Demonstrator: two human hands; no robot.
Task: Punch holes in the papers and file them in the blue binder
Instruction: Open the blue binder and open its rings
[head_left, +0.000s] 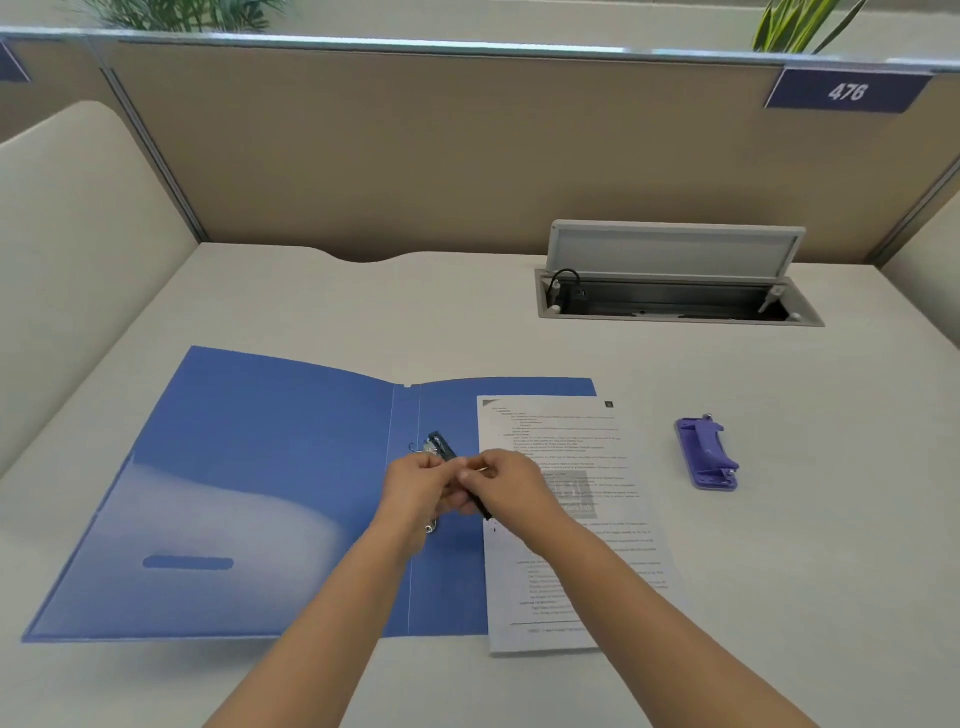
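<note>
In the head view we see the blue binder (249, 499) lying open and flat toward the near-left part of the table (467, 322), its right flap partly covered by the papers (566, 525), which reach almost to the near edge. Our left hand (415, 480) and right hand (506, 478) meet over the binder's clip mechanism (440, 447) beside the spine. Both are curled narrow, the fingers pinching the dark lever or bar of that clip between them; exactly which part each hand grips we cannot tell. The purple hole punch (707, 454) sits alone toward the right side, well apart from the papers and untouched.

We judge this to be the filing step: the clip is being worked open or shut. Whether the sheets carry holes we cannot see. The next move would need the prongs freed, then the papers' left margin lined up over them.
</note>
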